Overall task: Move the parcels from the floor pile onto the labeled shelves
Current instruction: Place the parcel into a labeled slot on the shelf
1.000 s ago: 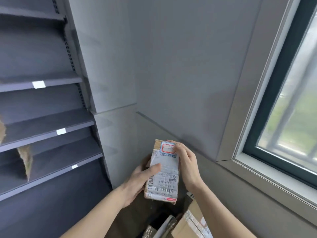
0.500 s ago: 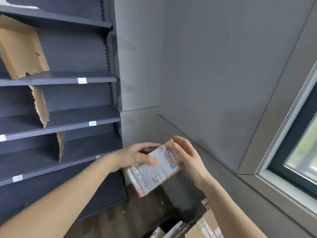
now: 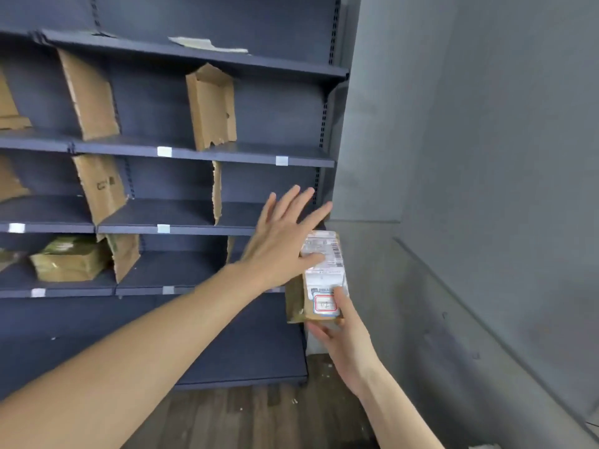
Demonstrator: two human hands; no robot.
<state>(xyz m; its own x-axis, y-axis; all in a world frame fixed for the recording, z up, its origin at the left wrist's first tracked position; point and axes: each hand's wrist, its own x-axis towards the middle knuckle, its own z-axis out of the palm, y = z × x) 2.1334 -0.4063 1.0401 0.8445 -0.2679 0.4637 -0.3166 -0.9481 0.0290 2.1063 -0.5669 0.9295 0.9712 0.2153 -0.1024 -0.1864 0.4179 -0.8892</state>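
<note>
A small brown cardboard parcel (image 3: 324,277) with a white shipping label and a red-framed sticker stands on end in front of the shelf unit's right end. My right hand (image 3: 343,338) grips its lower end from below, thumb on the sticker. My left hand (image 3: 285,238) has its fingers spread straight, with the thumb resting on the parcel's label. The dark blue shelves (image 3: 207,153) carry small white labels on their front edges and are split into bays by cardboard dividers (image 3: 212,106).
A greenish wrapped parcel (image 3: 69,259) lies on a lower shelf at the left. A grey wall and column (image 3: 453,157) close off the right side. Dark wooden floor (image 3: 259,419) shows below the shelf unit.
My view has swung left toward the shelves. The parcel has turned upright with the sticker at the bottom. My left hand has let go of its grip and spread open.
</note>
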